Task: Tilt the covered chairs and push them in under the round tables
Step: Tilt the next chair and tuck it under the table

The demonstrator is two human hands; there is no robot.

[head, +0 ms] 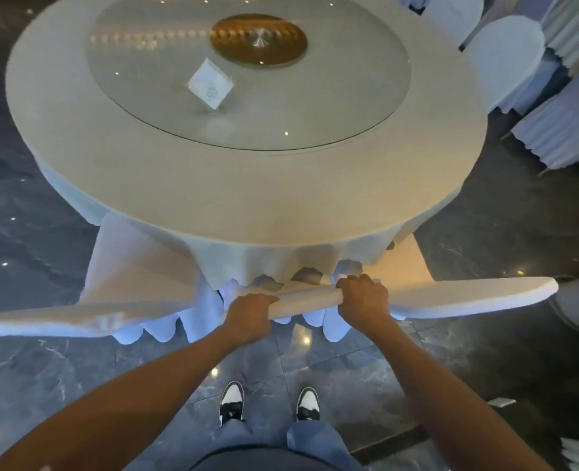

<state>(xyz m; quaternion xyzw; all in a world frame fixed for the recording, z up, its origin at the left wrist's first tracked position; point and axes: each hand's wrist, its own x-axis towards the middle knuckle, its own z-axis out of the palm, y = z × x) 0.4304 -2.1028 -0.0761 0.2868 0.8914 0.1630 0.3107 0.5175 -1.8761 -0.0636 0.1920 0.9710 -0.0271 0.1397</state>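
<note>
Both hands — left (249, 316) and right (364, 297) — wrap the top edge of the chair (305, 300), each grip closed tight on it, likely to tip it and steer it under the desk (247, 198) just ahead — its seat and legs hidden by cloth.

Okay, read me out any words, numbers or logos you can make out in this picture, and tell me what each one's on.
No text can be read here.
White card standing on the glass turntable: faint printing and a small round mark, too blurred to read.
Black-and-white shoes: no legible logo.
Chair covers and tablecloth: plain.
</note>
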